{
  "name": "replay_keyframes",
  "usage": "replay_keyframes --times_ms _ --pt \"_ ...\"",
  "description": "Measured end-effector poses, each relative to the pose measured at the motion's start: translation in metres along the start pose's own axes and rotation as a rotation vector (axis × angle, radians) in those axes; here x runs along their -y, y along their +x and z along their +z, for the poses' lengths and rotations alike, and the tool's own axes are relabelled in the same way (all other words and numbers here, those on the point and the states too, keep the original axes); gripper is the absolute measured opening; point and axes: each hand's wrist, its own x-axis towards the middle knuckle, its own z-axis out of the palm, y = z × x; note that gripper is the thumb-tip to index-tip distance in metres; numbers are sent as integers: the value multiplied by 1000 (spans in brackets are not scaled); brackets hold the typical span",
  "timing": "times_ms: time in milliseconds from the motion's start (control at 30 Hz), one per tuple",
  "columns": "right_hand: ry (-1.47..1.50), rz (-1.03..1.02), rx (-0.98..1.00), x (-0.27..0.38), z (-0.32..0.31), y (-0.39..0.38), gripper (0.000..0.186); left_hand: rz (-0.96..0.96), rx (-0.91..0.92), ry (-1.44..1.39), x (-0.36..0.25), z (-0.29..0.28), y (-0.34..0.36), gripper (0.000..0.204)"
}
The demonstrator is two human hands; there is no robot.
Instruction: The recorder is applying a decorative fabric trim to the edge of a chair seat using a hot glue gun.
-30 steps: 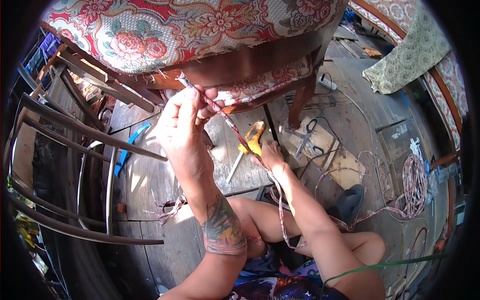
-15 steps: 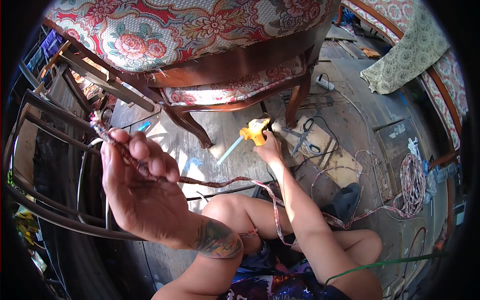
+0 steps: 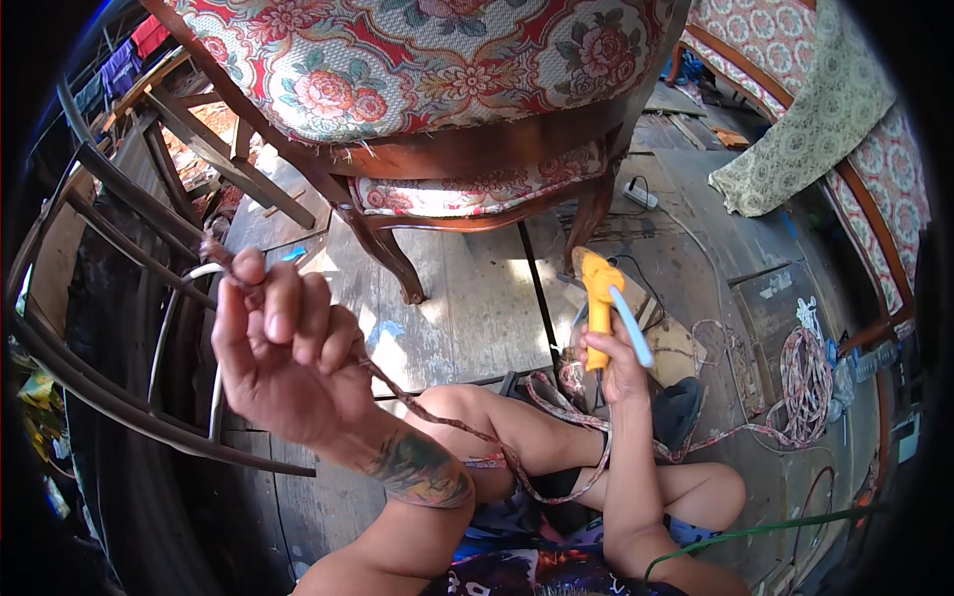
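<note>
Raised at the left, my left hand [image 3: 298, 372] is closed round a reddish patterned cord [image 3: 422, 409]; its tip pokes out above my thumb and fingers. From there the cord hangs down across my lap and loops beside my right forearm. My right hand [image 3: 624, 370] grips a yellow glue gun [image 3: 600, 291] by its handle, over the floor at the front right leg of the upholstered chair. A pale blue glue stick [image 3: 633, 328] sticks out of the gun and slants towards me. The two hands are well apart.
Ahead stands a floral upholstered chair [image 3: 348, 89] with wooden legs. On the left is a curved metal frame [image 3: 189, 422]. A cord coil [image 3: 807, 382] lies at the right, near a sofa draped with pale cloth [image 3: 780, 169]. A dark slipper [image 3: 681, 409] and a white power strip [image 3: 641, 196] rest on the planks.
My right hand has lifted the glue gun from the floor and drawn it right and nearer, turning it. My left hand has shifted slightly right, still holding the cord. The view has tilted slightly.
</note>
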Motion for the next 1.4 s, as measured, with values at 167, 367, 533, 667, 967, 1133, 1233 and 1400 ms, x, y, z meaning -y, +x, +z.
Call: replay_keyframes --times_ms 167,367,533,667,967,1133,1233,1400 --pt "199 -193 282 34 16 -69 71 -40 -510 252 67 -10 26 26" --pt "-411 -507 115 67 75 -70 35 -225 -455 349 139 -7 14 15" --pt "-610 -686 215 62 114 -37 32 -323 -375 456 150 -17 12 36" --pt "-529 -654 232 59 140 -18 29 -375 -343 395 147 -20 15 50" --pt "-600 -786 214 44 142 12 22 -402 -208 384 149 -35 17 26" --pt "-565 -730 213 47 140 15 23 -433 -181 370 148 -32 17 24" --pt "-572 -694 213 49 140 14 27 -431 -183 384 147 -29 18 24" --pt "-632 -717 202 48 138 17 30 -397 -186 380 149 -28 18 22"
